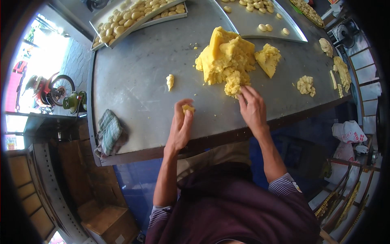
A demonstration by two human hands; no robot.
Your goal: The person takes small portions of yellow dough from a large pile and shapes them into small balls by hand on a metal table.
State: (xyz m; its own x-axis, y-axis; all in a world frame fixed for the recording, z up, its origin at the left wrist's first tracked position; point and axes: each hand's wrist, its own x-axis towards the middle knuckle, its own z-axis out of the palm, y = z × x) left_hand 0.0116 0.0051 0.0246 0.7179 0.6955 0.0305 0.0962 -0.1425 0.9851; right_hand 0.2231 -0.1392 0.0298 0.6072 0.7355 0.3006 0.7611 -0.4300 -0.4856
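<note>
My left hand (181, 124) is curled around a small piece of yellow dough (188, 108) near the front of the metal table. My right hand (254, 110) has its fingertips at the lower edge of a large, crumbly yellow mound (221, 55), closed on a bit of it. A separate yellow lump (267, 59) lies right of the mound. A small pale piece (170, 82) sits to the left, and a cluster of pale dough (306, 86) lies farther right.
Trays of small pale rounds (134, 16) (276, 30) stand at the back. A checked cloth (110, 130) rests at the left corner. More dough (341, 73) lies at the right end. Beyond the table are a parked motorbike (48, 89) and cardboard boxes (103, 225).
</note>
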